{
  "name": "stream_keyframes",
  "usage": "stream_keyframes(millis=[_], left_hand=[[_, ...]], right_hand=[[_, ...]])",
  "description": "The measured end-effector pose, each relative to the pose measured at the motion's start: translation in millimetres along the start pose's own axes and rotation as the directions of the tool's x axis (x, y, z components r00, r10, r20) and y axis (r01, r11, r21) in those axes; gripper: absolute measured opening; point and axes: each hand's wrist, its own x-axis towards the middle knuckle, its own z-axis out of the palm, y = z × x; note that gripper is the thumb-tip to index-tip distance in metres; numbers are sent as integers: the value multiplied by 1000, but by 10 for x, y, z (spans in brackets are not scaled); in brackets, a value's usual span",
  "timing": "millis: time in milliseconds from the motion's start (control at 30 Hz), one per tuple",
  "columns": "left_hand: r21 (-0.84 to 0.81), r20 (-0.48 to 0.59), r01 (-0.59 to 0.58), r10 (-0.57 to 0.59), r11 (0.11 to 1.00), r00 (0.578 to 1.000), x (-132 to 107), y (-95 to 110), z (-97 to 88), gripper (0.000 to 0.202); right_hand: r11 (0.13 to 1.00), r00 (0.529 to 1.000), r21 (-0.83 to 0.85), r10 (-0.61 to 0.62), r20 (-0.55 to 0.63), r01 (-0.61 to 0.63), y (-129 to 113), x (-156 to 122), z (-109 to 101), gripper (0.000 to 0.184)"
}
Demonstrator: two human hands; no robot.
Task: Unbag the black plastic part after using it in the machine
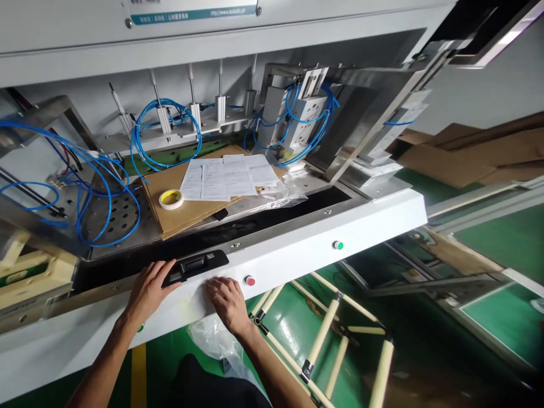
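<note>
L grip (pixel 148 292) pressing blk handle (pixel 199 265), R grip (pixel 227 303) spread on wht panel (pixel 297 260), green flr (pixel 161 362).

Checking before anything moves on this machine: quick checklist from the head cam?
1. Left hand on the black handle: ok, fingers reach its left end; grip firmness cannot tell.
2. Right hand off the red button: ok, resting beside it on the white front panel.
3. Green button state: cannot tell if lit.
4. Loose items in the bed: not ok, a tape roll and printed sheets lie on a cardboard sheet.
5. Blue pneumatic tubing routing: not ok, loose loops hang above the perforated steel plate.
</note>
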Motion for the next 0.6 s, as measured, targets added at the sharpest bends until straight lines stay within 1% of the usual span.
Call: stream_keyframes(millis=[167, 267, 333, 400, 433, 467, 533, 600], left_hand=[[-23, 24, 43, -43, 999, 999, 12, 1, 42, 47], [-21, 3, 61, -61, 998, 998, -1, -8, -19, 56], [-61, -54, 73, -77, 995, 996, -89, -16, -102, 63], [-100, -111, 82, -93, 992, 989, -250, -2, -181, 68], [-97, -125, 84, -96, 992, 988, -348, 18, -207, 68], [-76, -127, 80, -90, 994, 988, -448, 47, -220, 64], [-10, -147, 60, -61, 998, 987, -628, 121, -208, 45], [36, -218, 41, -32, 998, 975, -752, 191, -168, 26]], right_hand=[[1000, 1000, 3, -1, 18, 1, -45, 66, -106, 28], [1000, 999, 4, 6, 44, -6, -82, 165, -198, 24], [1000, 998, 5, 7, 59, -7, -97, 258, -260, 21], [1000, 996, -13, 0, 89, 1, -97, 359, -316, 20], [1000, 994, -25, -6, 108, 9, -90, 407, -339, 19], [999, 992, -35, -13, 126, 17, -80, 449, -358, 19], [998, 988, -49, -24, 154, 32, -53, 514, -381, 20], [998, 984, -49, -38, 172, 47, -21, 552, -390, 20]])
